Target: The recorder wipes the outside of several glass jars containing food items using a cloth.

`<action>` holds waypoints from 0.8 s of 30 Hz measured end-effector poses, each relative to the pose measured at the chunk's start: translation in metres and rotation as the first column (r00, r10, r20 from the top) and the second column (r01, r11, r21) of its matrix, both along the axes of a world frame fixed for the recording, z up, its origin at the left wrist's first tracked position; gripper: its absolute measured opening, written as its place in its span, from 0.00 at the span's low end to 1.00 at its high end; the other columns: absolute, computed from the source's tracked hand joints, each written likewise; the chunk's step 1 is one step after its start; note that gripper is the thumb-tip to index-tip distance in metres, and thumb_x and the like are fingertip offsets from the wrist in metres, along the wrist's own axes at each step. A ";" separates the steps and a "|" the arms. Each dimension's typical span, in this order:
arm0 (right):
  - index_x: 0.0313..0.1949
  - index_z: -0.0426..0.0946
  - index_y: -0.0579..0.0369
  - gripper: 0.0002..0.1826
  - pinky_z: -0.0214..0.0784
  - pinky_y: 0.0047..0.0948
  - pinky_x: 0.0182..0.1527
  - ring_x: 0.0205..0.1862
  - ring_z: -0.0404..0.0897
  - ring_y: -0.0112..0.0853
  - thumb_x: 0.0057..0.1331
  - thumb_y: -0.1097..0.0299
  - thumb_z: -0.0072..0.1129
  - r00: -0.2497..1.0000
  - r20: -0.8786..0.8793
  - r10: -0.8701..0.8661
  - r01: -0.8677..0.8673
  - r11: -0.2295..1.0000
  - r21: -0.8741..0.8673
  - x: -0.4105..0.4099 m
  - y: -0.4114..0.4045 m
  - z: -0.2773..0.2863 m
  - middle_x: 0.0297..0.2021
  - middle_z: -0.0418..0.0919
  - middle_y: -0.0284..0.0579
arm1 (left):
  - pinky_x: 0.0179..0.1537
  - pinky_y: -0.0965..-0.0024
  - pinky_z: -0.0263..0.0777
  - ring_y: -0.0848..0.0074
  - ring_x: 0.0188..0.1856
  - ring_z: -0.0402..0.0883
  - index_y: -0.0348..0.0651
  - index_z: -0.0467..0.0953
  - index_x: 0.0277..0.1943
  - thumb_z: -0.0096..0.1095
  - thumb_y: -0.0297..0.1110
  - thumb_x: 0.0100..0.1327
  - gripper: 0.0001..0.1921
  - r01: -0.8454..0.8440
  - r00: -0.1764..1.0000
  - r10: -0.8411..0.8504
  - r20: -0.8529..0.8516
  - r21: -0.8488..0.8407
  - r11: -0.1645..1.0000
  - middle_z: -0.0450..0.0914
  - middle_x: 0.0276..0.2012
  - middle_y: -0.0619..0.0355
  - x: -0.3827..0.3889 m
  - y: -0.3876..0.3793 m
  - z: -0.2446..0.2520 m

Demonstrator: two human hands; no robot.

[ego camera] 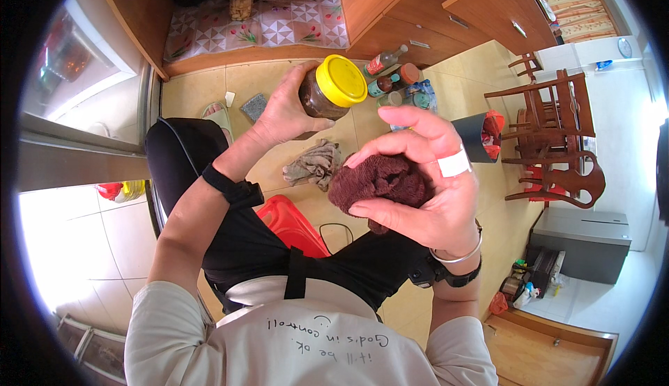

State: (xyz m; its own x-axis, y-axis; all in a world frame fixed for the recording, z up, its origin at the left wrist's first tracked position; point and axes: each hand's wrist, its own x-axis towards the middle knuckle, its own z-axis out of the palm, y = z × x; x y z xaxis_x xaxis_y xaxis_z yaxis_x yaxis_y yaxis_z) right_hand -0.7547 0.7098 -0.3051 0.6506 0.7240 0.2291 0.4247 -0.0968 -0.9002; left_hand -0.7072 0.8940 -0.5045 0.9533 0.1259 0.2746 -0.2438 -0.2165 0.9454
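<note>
My left hand [279, 104] grips a clear jar [320, 97] with a yellow screw lid [342, 80] and dark brown contents. The jar is tilted, its lid towards the upper right. Bunched in my right hand [434, 192] is a dark maroon cloth [384, 184], held between thumb and fingers, apart from the jar. White tape wraps one finger of that hand. A crumpled grey-brown rag [312, 165] lies on the tiled floor below and between both hands.
Bottles and jars, among them a red-labelled glass bottle [384, 61], stand on the floor beyond the jar. A cabinet shelf [282, 27] holds another yellow-lidded jar [241, 1]. A red plastic stool [292, 224] is between my legs. A dark bin [473, 135] stands right, near wooden chairs [564, 177].
</note>
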 end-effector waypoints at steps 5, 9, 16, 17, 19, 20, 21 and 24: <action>0.50 0.75 0.62 0.26 0.74 0.26 0.46 0.42 0.82 0.29 0.52 0.78 0.74 0.979 0.169 -0.113 0.135 0.983 -0.122 0.004 -0.004 -0.009 0.42 0.81 0.45 | 0.65 0.61 0.64 0.58 0.63 0.69 0.38 0.60 0.66 0.80 0.33 0.36 0.50 0.005 1.000 -0.006 -0.031 -0.037 0.999 0.69 0.58 0.45 -0.002 -0.001 0.003; 0.45 0.80 0.62 0.18 0.73 0.25 0.43 0.39 0.81 0.27 0.54 0.78 0.71 0.900 0.421 -0.109 0.183 0.973 -0.140 0.023 -0.006 -0.027 0.39 0.82 0.44 | 0.65 0.61 0.64 0.57 0.62 0.69 0.38 0.60 0.65 0.81 0.33 0.36 0.50 -0.027 0.999 0.027 0.040 -0.001 1.000 0.69 0.58 0.44 0.001 -0.001 -0.006; 0.47 0.79 0.63 0.17 0.74 0.22 0.43 0.38 0.80 0.22 0.59 0.73 0.68 0.889 -0.025 -0.457 0.452 0.886 -0.102 0.084 -0.041 -0.082 0.37 0.83 0.40 | 0.64 0.62 0.64 0.57 0.61 0.70 0.38 0.61 0.65 0.82 0.35 0.36 0.50 0.016 0.998 -0.017 -0.052 -0.027 1.000 0.70 0.58 0.45 0.008 -0.007 -0.011; 0.47 0.78 0.64 0.17 0.74 0.23 0.43 0.38 0.80 0.21 0.59 0.74 0.68 0.872 -0.086 -0.483 0.478 0.875 -0.074 0.094 -0.044 -0.091 0.37 0.83 0.40 | 0.64 0.62 0.65 0.57 0.61 0.71 0.37 0.61 0.64 0.82 0.35 0.36 0.50 0.012 0.998 -0.013 -0.060 -0.005 1.000 0.70 0.57 0.45 0.008 -0.007 -0.012; 0.48 0.77 0.65 0.19 0.74 0.22 0.43 0.38 0.80 0.22 0.59 0.73 0.69 0.866 -0.088 -0.493 0.491 0.870 -0.045 0.110 -0.049 -0.107 0.37 0.83 0.41 | 0.64 0.62 0.65 0.57 0.60 0.71 0.37 0.61 0.64 0.83 0.36 0.36 0.50 0.023 0.996 -0.021 -0.082 0.027 0.999 0.70 0.57 0.45 0.008 -0.008 -0.014; 0.49 0.77 0.65 0.19 0.74 0.23 0.43 0.38 0.80 0.22 0.59 0.73 0.69 0.869 -0.086 -0.488 0.486 0.873 -0.047 0.116 -0.049 -0.114 0.37 0.83 0.41 | 0.63 0.62 0.65 0.57 0.60 0.71 0.37 0.61 0.64 0.83 0.36 0.36 0.50 0.021 0.994 -0.017 -0.106 0.038 0.999 0.71 0.56 0.46 0.009 -0.009 -0.012; 0.49 0.77 0.65 0.19 0.74 0.23 0.43 0.38 0.80 0.22 0.59 0.73 0.69 0.872 -0.084 -0.483 0.480 0.876 -0.049 0.120 -0.049 -0.120 0.37 0.83 0.41 | 0.62 0.63 0.66 0.57 0.59 0.72 0.37 0.62 0.64 0.83 0.36 0.36 0.49 0.020 0.991 -0.013 -0.130 0.048 0.999 0.71 0.55 0.46 0.009 -0.010 -0.012; 0.49 0.77 0.65 0.19 0.74 0.22 0.42 0.37 0.80 0.22 0.60 0.72 0.68 0.844 -0.210 -0.493 0.502 0.865 -0.009 0.126 -0.048 -0.144 0.37 0.82 0.41 | 0.62 0.62 0.67 0.57 0.58 0.73 0.37 0.62 0.63 0.83 0.36 0.36 0.49 0.028 0.993 -0.016 -0.119 0.105 0.994 0.72 0.54 0.46 0.014 -0.017 -0.011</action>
